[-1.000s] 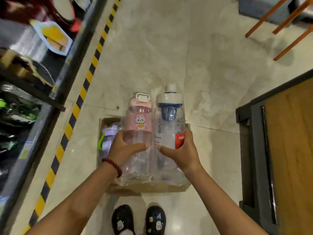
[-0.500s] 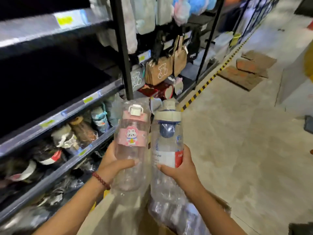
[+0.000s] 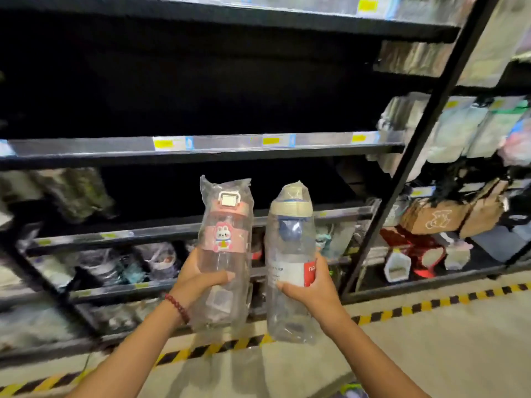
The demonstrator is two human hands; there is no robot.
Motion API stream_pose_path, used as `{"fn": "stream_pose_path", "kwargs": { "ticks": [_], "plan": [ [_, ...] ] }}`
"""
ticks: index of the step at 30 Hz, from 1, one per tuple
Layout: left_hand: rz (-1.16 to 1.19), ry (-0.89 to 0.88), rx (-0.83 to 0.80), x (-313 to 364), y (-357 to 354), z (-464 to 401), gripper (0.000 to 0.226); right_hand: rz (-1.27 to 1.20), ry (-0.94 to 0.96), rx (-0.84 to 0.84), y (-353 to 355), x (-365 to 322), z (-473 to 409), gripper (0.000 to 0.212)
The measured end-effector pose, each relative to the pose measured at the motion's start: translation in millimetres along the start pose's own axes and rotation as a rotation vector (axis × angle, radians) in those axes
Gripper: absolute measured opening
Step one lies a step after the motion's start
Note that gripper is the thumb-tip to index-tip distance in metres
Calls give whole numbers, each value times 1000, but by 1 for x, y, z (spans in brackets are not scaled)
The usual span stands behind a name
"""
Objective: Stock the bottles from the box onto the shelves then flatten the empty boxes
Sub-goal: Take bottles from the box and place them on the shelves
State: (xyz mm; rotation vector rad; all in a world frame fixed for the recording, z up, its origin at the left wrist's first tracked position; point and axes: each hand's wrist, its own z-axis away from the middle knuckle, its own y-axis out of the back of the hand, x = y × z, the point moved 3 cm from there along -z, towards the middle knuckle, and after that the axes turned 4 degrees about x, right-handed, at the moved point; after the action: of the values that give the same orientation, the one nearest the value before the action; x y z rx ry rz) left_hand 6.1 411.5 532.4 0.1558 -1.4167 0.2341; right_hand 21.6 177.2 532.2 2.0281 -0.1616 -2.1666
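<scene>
Bottles raised shelfward, hands (image 3: pixel 201 278) gripping bottles (image 3: pixel 225 254)

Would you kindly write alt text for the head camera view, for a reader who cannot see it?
A person's left hand grips a plastic-wrapped pink rabbit bottle and the right hand a wrapped blue-lidded bottle, both held upright before dark store shelves above a yellow-and-black floor stripe.

two bottles are held upright side by side in front of the shelves (image 3: pixel 201 145), apart from each other. the rabbit bottle (image 3: pixel 225 254) is gripped at mid-body by the left hand (image 3: pixel 198 278); the labelled bottle (image 3: pixel 290 259) is gripped to its right by the right hand (image 3: pixel 309 291). a striped floor line (image 3: pixel 431 304) is seen below, along the shelf base.
</scene>
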Motion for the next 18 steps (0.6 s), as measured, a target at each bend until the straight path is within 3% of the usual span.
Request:
{"fn": "stream_pose_path", "kwargs": {
  "ticks": [7,10,14,18],
  "plan": [
    [84,76,189,-21,109,8,97,3,-51,-199,-111,0,-17,79],
    [104,97,220,-34,147,-9,116,33,-75,-253,-156,5,-34,79],
    [176,153,236,-47,196,-51,97,33,-110,-280,-218,10,-65,78],
    [168,159,197,-59,246,-110,108,6,-162,-267,-283,13,-107,72]
  ]
}}
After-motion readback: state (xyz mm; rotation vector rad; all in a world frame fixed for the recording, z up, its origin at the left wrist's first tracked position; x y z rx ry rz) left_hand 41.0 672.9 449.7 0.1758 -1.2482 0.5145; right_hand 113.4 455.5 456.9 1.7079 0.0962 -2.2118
